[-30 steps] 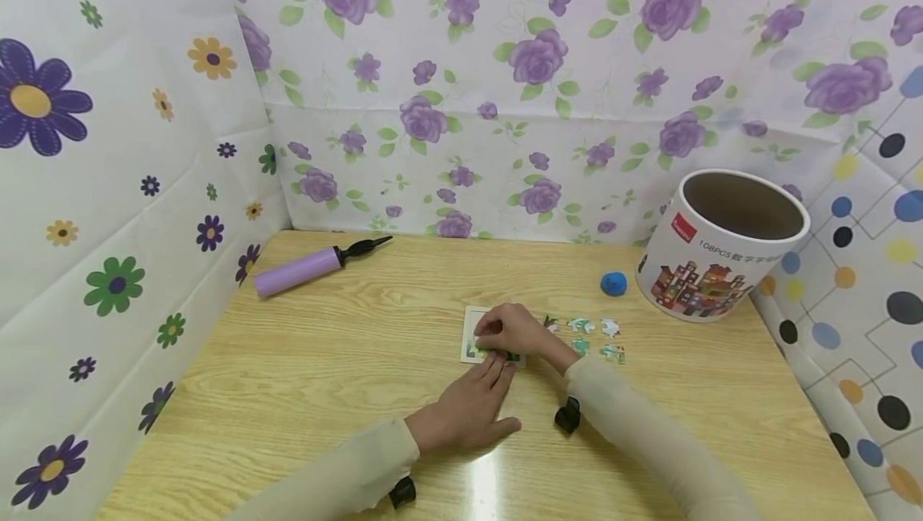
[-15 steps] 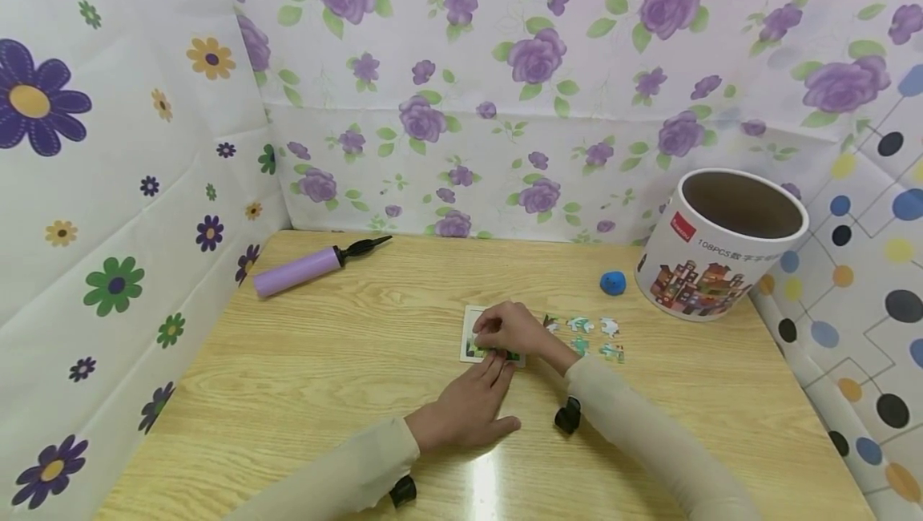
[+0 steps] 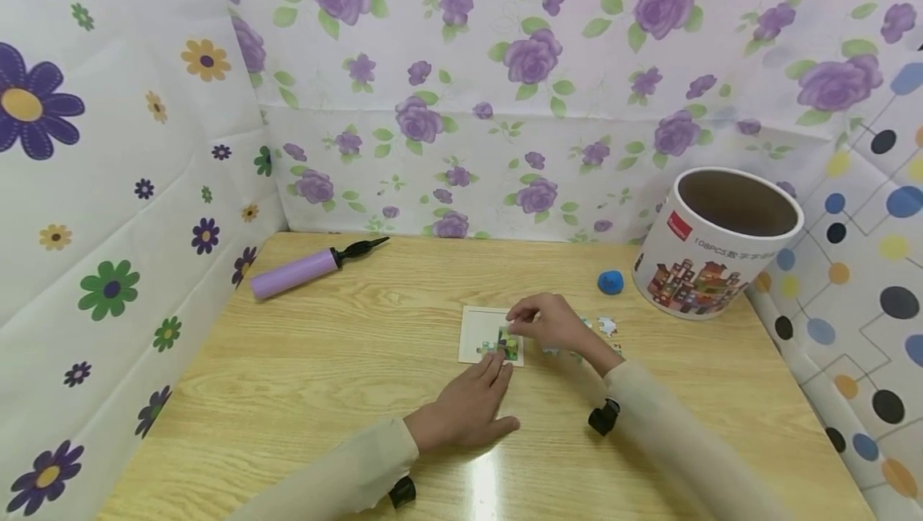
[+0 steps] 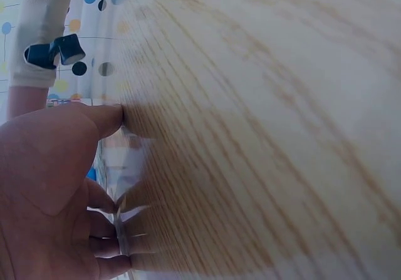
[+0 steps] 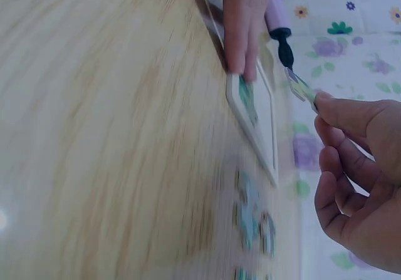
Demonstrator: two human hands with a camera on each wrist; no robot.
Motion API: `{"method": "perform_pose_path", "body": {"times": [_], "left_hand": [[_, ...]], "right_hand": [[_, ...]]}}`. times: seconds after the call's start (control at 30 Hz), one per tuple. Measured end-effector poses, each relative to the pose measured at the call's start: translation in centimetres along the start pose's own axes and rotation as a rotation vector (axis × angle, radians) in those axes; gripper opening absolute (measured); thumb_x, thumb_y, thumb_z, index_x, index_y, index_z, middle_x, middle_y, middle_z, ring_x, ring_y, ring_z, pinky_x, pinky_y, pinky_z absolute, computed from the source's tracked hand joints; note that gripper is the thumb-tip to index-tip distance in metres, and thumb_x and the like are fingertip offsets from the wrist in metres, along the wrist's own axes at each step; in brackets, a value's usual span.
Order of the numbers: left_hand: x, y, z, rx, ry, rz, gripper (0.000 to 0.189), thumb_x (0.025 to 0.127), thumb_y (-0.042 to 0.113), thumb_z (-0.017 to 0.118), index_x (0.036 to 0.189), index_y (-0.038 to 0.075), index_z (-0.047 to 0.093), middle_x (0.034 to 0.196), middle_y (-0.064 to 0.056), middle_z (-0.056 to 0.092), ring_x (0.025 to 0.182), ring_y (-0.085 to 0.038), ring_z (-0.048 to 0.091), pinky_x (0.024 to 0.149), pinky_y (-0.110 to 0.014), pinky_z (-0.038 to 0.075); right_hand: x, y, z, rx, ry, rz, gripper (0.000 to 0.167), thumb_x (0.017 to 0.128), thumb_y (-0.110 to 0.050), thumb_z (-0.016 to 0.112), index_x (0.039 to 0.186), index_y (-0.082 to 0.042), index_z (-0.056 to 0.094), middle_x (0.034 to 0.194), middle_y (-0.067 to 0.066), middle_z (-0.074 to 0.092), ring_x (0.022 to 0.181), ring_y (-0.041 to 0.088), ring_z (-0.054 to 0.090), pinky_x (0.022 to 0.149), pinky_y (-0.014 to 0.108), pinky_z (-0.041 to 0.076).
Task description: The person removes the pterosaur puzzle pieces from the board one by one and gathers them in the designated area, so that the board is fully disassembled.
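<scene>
My left hand lies flat on the table, straight fingertips on the near edge of a small white puzzle board. A few joined jigsaw pieces with a green picture lie in the board's near right part, partly covered by those fingers. Over the board's right side is my right hand. Its thumb and forefinger pinch a jigsaw piece, seen edge-on and raised above the board in the right wrist view; the other fingers are curled loosely.
Several loose jigsaw pieces lie right of the board, partly behind the right hand. Farther back are a blue lump and a large white bucket. A purple hand pump lies at the back left. Patterned cloth surrounds the table.
My right hand has moved right from the board's middle, uncovering the pieces in it, and the pinched piece now shows. My left hand has stayed in place.
</scene>
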State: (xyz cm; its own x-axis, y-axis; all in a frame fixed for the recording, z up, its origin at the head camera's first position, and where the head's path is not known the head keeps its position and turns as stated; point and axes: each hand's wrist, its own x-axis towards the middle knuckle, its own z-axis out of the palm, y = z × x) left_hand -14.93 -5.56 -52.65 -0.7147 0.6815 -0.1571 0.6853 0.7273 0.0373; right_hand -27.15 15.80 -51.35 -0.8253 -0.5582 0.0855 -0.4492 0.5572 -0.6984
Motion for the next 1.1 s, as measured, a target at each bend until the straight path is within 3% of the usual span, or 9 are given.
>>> {"method": "perform_pose_path", "body": {"times": [0.43,0.77,1.1], "left_hand": [[0.0,-0.1,0.1,0.029,0.013,0.003,0.085,0.105,0.062,0.037,0.160,-0.001,0.026,0.167,-0.021,0.022,0.156,-0.030,0.019,0.126,-0.035,0.017],[0.0,0.0,0.1,0.031,0.036,0.019,0.083,0.105,0.060,0.039,0.159,-0.003,0.029,0.166,-0.023,0.025,0.155,-0.031,0.022,0.125,-0.034,0.021],[-0.2,-0.1,0.1,0.027,0.054,0.031,0.083,0.105,0.060,0.040,0.158,-0.003,0.030,0.165,-0.024,0.026,0.154,-0.033,0.024,0.124,-0.036,0.023]], "right_hand": [[-4.6,2.1,-2.5,-0.048,0.041,0.055,0.011,0.093,-0.023,0.078,0.101,-0.016,0.079,0.083,-0.011,0.071,0.077,0.008,0.064,0.067,0.027,0.053],[-6.6,2.7,-2.1,-0.052,0.021,0.090,0.005,0.092,-0.023,0.079,0.095,-0.020,0.079,0.082,-0.013,0.069,0.076,0.007,0.062,0.068,0.026,0.052],[-7.5,3.2,-1.0,-0.087,0.026,0.074,0.005,0.089,-0.020,0.081,0.094,-0.021,0.080,0.079,-0.016,0.069,0.072,0.004,0.060,0.066,0.025,0.051]]}}
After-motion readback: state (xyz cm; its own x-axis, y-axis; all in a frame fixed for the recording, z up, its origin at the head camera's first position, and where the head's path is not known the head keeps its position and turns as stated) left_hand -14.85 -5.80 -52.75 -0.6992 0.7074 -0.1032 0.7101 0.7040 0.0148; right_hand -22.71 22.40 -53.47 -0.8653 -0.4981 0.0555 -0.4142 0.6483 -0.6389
